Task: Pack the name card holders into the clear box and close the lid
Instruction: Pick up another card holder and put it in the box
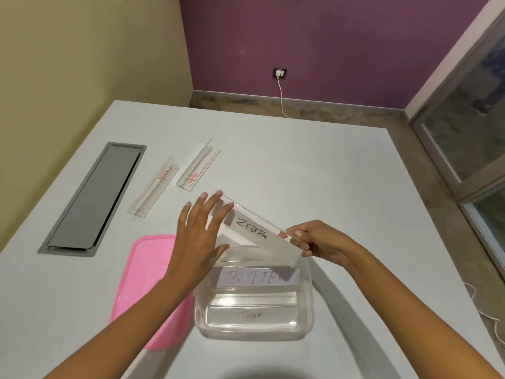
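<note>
A clear box point(307, 310) sits on the white table near me, with holders marked "BUTTE.." point(257, 277) and "TIGER" point(251, 315) lying inside. Over its far edge I hold a clear name card holder marked "ZEBRA" point(257, 231), tilted. My right hand point(317, 242) pinches its right end. My left hand point(202, 236) is spread with fingers apart against its left end. The pink lid point(144, 280) lies flat left of the box, partly under my left forearm. Two more clear holders point(153, 187) point(198, 166) lie on the table further back left.
A grey cable hatch point(95, 198) is set into the table at the far left. White cables point(486, 313) hang by the table's right edge. A wall socket with a plugged charger point(280, 73) is on the purple wall.
</note>
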A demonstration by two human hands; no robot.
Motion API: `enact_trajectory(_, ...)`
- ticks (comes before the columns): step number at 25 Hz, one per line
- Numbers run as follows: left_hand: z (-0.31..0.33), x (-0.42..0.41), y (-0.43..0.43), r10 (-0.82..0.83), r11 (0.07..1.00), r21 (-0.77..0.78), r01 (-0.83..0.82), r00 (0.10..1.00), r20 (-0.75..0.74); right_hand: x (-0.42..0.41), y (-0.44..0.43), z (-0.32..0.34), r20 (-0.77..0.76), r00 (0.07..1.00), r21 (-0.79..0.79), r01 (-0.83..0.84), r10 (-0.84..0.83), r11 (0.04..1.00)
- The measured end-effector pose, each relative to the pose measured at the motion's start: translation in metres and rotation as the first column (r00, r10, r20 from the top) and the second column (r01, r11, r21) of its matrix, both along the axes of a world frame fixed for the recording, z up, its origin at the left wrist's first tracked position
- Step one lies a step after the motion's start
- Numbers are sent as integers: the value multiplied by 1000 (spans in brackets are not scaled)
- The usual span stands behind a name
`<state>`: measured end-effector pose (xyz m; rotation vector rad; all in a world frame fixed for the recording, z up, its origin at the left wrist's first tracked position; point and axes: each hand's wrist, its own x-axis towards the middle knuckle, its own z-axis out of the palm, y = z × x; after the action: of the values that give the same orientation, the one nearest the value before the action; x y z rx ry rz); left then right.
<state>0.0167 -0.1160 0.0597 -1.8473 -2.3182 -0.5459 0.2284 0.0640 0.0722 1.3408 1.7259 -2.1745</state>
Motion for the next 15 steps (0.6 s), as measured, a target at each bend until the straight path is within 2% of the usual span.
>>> enact_trajectory(5, 2, 2, -12, -191, 978, -113, 175, 970, -152, 23, -11, 5, 157, 970, 61, -194, 183, 979)
enact_trajectory(8, 1, 6, -20, -272, 955, -155, 251, 953, -133, 28, -20, 8, 204, 947, 113, -275, 248, 955)
enact_trajectory(10, 0, 11, -25, -270, 950, -188, 248, 957, -103, 28, -27, 5, 242, 940, 230, -298, 243, 926)
enact_trajectory(12, -4, 20, -33, -229, 953, -217, 212, 972, -54, 27, -34, 2, 275, 925, 372, -354, 262, 858)
enact_trajectory(15, -11, 37, -48, -73, 961, -264, 85, 996, 54, 29, -45, -1, 278, 897, 447, -437, 343, 781)
